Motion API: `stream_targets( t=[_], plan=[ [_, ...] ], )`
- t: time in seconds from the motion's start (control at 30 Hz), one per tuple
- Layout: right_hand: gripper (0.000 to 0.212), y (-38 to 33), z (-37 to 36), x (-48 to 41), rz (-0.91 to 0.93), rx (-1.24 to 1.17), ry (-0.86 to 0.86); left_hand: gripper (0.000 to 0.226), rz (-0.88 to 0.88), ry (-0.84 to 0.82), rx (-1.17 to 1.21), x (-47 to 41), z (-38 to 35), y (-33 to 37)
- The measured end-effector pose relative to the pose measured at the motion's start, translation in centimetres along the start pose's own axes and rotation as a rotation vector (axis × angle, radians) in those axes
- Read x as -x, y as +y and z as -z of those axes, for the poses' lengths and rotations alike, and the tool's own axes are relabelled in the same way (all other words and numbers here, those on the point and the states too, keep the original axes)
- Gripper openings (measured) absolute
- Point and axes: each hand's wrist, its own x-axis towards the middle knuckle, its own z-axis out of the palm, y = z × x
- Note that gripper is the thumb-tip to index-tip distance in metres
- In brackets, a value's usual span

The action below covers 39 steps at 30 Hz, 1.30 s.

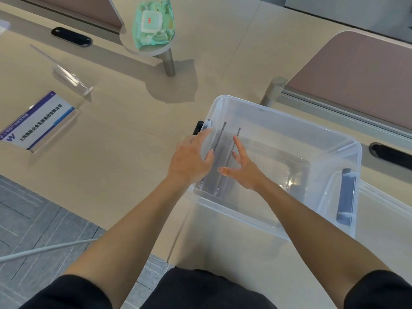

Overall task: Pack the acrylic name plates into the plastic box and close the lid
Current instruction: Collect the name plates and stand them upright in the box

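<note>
- Plastic box (289,221): translucent, open-topped, standing on the desk (133,130) in front of the person. No lid is on it.
- Packed name plates (227,159): two clear acrylic sheets stand on edge, side by side against the box's left wall, with a narrow gap between them.
- Left hand (191,159): it lies over the box's left rim, its thumb at the top edge of the outer plate. The fingers show only hazily through the plastic, so whether they pinch the plate or merely steady it cannot be told.
- Right hand (243,168): inside the box with the fingers spread wide and gripping nothing. The index tip touches the top edge of the inner plate and the thumb reaches across that same edge.
- Clear name plate (71,74) and printed name plate (40,123): both are on the desk well left of the box, not yet packed.
- Handling, as a judgement: the acrylic looks stiff, light and smooth, so it is likely to slip, scratch or chip at the corners. It is best taken by opposite edges or the thick base, lowered on edge and kept from tipping.
- Wet-wipe pack (153,23): it sits on a small round shelf at the far side.
</note>
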Motion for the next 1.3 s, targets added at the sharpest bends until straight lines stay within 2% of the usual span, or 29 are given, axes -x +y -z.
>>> stream_targets(
  t=[0.77,0.93,1.03,1.17,1.23,1.3],
  plan=[
    [0.107,0.5,-0.2,0.2,0.056,0.001,0.015,0.057,-0.021,0.018,-0.028,-0.2,-0.4,-0.3],
    [0.103,0.0,0.0,0.4,0.057,0.098,0.038,0.058,-0.024,0.030,-0.044,-0.1,-0.3,0.0],
    [0.085,-1.4,1.5,1.5,0.022,0.209,0.129,0.057,-0.026,0.055,-0.094,0.0,-0.3,0.2],
    [0.037,-3.7,4.3,5.2,-0.025,0.462,0.268,0.051,-0.186,0.121,-0.353,0.4,-0.1,0.3],
    [0.030,-4.7,5.4,8.6,-0.045,0.596,0.338,0.046,-0.284,0.133,-0.360,0.7,0.0,0.9],
    [0.028,-5.4,6.1,12.6,-0.081,0.691,0.402,0.035,-0.352,0.164,-0.259,1.3,0.1,2.2]
  ],
)
